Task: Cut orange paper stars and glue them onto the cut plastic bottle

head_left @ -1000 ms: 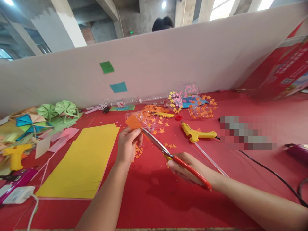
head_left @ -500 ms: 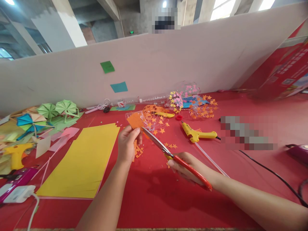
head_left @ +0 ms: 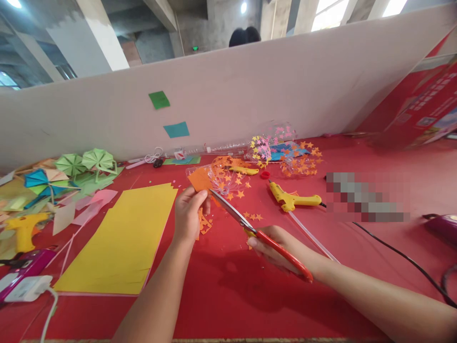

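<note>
Between the thumb and fingers of my left hand [head_left: 189,214] is a small piece of orange paper [head_left: 200,179]. My right hand [head_left: 276,247] is closed around red-handled scissors [head_left: 233,214], whose blade tips touch the paper's lower right edge by my left thumb. Orange paper scraps [head_left: 204,223] lie just beneath my left hand. Several small orange paper stars [head_left: 253,216] are scattered on the red table near the blades. Behind the paper sits a clear plastic piece with orange stars [head_left: 228,181], and a yellow utility knife [head_left: 244,170] rests there.
A yellow glue gun [head_left: 296,197] with a clear glue stick lies to the right, its black cord trailing. Yellow paper sheets [head_left: 117,238] are stacked at left. Paper umbrellas [head_left: 98,159], another yellow glue gun [head_left: 24,228] and a power strip [head_left: 28,267] lie farther left. A white partition [head_left: 214,95] stands behind.
Both hands keep nearly the same place. The scissor handles have shifted very slightly left; the paper is still held at the blade tips.
</note>
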The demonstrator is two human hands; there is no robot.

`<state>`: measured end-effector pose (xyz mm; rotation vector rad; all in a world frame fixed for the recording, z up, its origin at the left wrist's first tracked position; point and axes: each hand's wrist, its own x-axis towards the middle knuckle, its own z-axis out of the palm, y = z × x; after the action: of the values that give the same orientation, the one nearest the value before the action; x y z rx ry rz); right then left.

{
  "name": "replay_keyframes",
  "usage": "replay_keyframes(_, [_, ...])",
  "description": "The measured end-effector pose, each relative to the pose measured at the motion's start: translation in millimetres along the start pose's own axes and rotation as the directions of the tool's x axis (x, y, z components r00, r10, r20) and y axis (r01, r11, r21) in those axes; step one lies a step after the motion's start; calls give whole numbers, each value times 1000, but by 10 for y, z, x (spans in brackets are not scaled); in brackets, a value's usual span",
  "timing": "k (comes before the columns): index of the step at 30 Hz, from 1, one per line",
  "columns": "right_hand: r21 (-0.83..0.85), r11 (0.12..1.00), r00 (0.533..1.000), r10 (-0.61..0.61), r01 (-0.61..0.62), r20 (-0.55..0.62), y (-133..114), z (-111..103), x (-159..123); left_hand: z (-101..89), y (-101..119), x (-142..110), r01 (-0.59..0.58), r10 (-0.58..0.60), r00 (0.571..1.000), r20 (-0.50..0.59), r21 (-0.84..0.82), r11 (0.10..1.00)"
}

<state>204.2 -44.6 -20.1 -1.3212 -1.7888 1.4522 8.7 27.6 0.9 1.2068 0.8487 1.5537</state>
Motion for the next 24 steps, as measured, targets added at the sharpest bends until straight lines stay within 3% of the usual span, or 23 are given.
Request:
replay_keyframes(11, [49,998,999,31,-31,13,13,-8,14,16,-13,3,6,-6,1000,17,-16,1000])
replay_keyframes(24, [46,996,996,-75,72,53,-23,-3,-30,32,-78,-68,-14,12,995,100,11,1000])
